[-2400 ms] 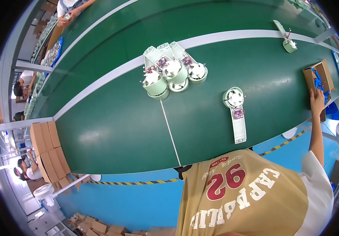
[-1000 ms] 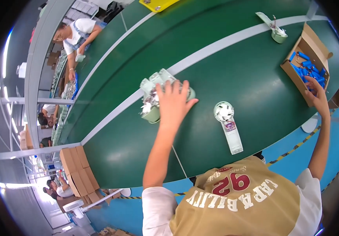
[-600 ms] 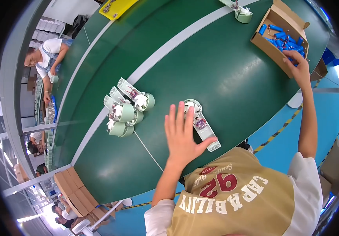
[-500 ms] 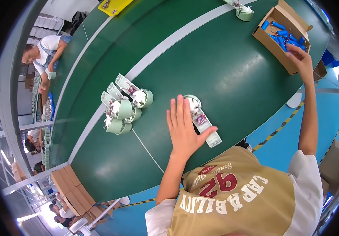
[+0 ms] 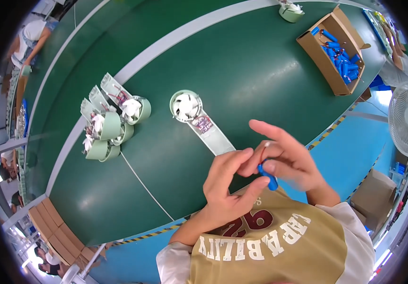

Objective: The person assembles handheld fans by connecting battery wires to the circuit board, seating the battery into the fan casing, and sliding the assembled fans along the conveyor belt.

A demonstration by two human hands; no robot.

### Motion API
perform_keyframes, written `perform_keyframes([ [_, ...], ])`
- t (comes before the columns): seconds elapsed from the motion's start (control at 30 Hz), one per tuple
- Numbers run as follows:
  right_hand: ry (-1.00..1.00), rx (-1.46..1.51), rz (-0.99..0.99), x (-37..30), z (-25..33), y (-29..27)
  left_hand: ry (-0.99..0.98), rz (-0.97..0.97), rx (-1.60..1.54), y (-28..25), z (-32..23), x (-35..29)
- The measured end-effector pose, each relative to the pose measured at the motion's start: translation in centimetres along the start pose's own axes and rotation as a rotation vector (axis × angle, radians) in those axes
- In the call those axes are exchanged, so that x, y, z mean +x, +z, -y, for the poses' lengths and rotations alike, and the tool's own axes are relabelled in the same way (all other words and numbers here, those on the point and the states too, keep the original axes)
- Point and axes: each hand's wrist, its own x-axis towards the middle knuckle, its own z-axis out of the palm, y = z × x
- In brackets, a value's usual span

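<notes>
My right hand [image 5: 286, 165] grips a blue cylindrical battery [image 5: 272, 182] between thumb and fingers, its index finger stretched out. A thin lead with a small white plug rises from the battery. Beside it, my left hand [image 5: 227, 187] has its fingers curved and thumb apart, with nothing visible in between; its thumb tip comes close to the battery, and touch cannot be told. Just beyond both hands lies a pale green fan housing [image 5: 215, 137], with white blades in its round end and a wired circuit board in its handle. My left hand hides the handle's near end.
More fan housings [image 5: 111, 120] are clustered at left on the green table [image 5: 166, 177]. A cardboard box [image 5: 324, 66] of blue batteries stands far right, and another fan housing [image 5: 291, 13] lies at the far edge. A white floor fan [image 5: 406, 118] stands right; people work nearby.
My right hand has come from the box to the near middle with a battery. My left hand has left the fan housing and moved toward the right hand. The view has shifted.
</notes>
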Motion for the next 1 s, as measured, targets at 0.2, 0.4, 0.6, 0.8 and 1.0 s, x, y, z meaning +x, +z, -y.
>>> perform_keyframes([
  [0.2,-0.192,-0.504,0.119,0.8,-2.2,0.0,-0.044,-0.118,0.03,-0.8,0.2,-1.1],
  [0.4,-0.234,-0.91,0.209,1.4,-1.5,0.5,-0.05,-0.183,0.054,-1.1,0.9,-1.6],
  [0.6,0.206,-0.167,-0.036,1.4,-1.8,0.9,-0.016,-0.232,0.135,-1.3,1.9,-2.3],
  [0.8,0.338,-0.228,-0.056,2.5,-1.7,0.5,0.152,-0.296,0.275,-1.1,3.5,-2.2],
  [1.0,0.373,-0.232,-0.081,2.6,-1.9,-0.5,0.18,-0.205,0.309,-1.8,3.0,-1.8],
])
